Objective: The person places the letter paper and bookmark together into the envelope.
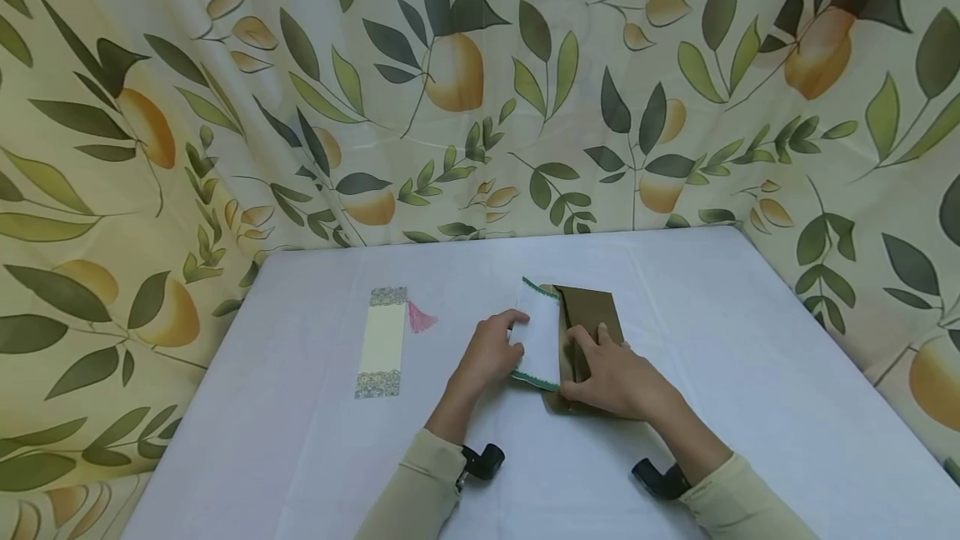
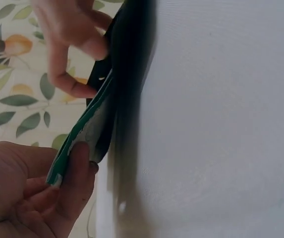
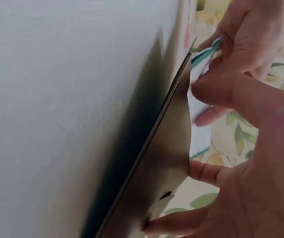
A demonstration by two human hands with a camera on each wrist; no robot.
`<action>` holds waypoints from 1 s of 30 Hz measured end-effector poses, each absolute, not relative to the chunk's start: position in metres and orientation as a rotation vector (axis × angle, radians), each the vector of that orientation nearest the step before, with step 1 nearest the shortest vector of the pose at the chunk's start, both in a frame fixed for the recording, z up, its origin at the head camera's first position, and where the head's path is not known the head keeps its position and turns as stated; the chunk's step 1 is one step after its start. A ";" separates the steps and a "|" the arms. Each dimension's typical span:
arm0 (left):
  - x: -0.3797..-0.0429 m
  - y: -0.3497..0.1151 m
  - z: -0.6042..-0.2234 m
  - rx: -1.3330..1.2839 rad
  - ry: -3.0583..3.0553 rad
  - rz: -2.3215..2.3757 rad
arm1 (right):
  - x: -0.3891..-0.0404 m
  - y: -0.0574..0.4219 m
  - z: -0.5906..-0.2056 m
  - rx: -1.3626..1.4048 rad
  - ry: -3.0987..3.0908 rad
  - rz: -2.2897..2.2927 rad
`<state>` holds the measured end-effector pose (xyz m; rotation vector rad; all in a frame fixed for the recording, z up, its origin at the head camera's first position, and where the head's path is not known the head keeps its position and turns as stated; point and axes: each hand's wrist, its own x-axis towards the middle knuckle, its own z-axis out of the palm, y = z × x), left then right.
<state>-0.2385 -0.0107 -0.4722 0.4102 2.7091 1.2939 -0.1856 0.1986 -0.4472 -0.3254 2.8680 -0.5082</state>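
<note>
My left hand [image 1: 489, 352] pinches the left side of a white card [image 1: 540, 340] with green trim along two edges. The card's right end meets the mouth of a brown paper envelope [image 1: 592, 305]. In the left wrist view, the green-trimmed edge [image 2: 77, 130] looks layered and bows between thumb and fingers. Bent over the envelope, my right hand [image 1: 618, 373] holds it near its mouth, with thumb and index finger at the opening edge. The right wrist view shows the envelope's brown face [image 3: 169, 148] under spread fingertips. Part of the envelope lies hidden beneath this hand.
A cream bookmark [image 1: 381, 344] with patterned ends lies to the left on the white-covered table [image 1: 315, 440], its pink tassel [image 1: 421, 317] spread to the right. Fruit-and-leaf printed curtain [image 1: 465, 148] hangs behind and beside the table. Both wrists wear black cameras [image 1: 486, 462].
</note>
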 end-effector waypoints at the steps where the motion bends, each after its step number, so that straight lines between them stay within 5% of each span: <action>1: -0.238 -0.010 -0.472 0.415 2.722 1.285 | -0.186 0.199 -0.447 -0.320 2.859 -0.521; 30: -0.230 0.009 -0.468 0.463 2.795 1.256 | -0.184 0.194 -0.446 -0.338 2.865 -0.582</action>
